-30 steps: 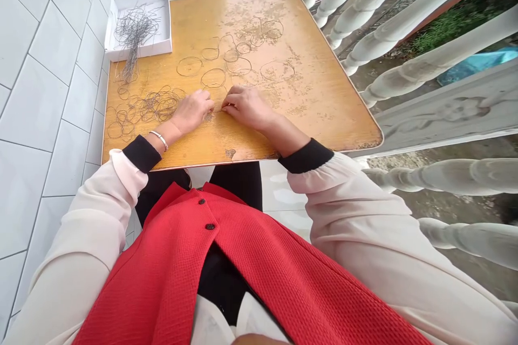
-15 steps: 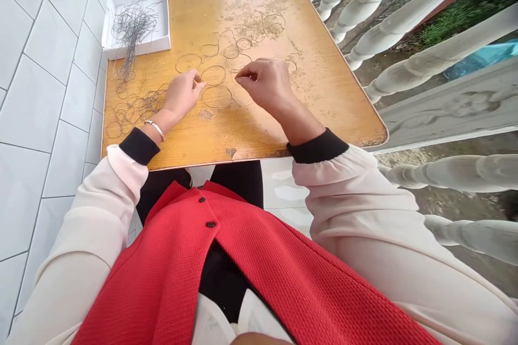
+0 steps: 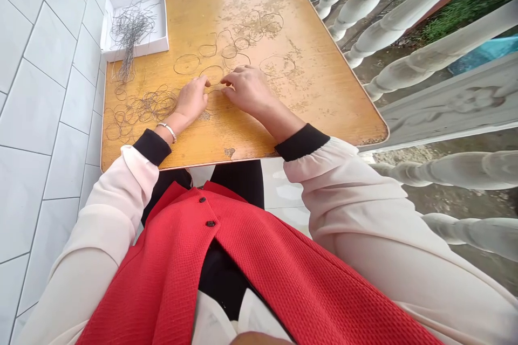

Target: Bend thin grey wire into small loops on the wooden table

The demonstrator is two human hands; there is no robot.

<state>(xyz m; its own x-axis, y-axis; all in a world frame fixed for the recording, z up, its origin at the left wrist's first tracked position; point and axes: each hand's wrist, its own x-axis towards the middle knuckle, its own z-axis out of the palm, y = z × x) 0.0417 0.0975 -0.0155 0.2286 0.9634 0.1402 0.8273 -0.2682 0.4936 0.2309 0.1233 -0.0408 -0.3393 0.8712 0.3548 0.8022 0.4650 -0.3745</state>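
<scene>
My left hand is closed, thumb and fingers bent together at a thin wire loop low on the table. From the other side my right hand reaches the same loop, its fingers curled and thumb beneath. A short gap parts the two sets of fingertips, and the wire's exact contact with them is too fine to make out. Just beyond the fingers lies another wire ring, partly covered by them. Left of my left hand a tangled heap of wire rings rests on the wood.
A white open box with a bundle of thin wires sits at the far left corner of the worn table. Several loose rings lie farther back. A tiled wall runs left, a white balustrade right.
My right hand has moved left and my left hand slightly right, bringing the fingertips close together. A large ring at the right, formerly mostly behind my right hand, now shows.
</scene>
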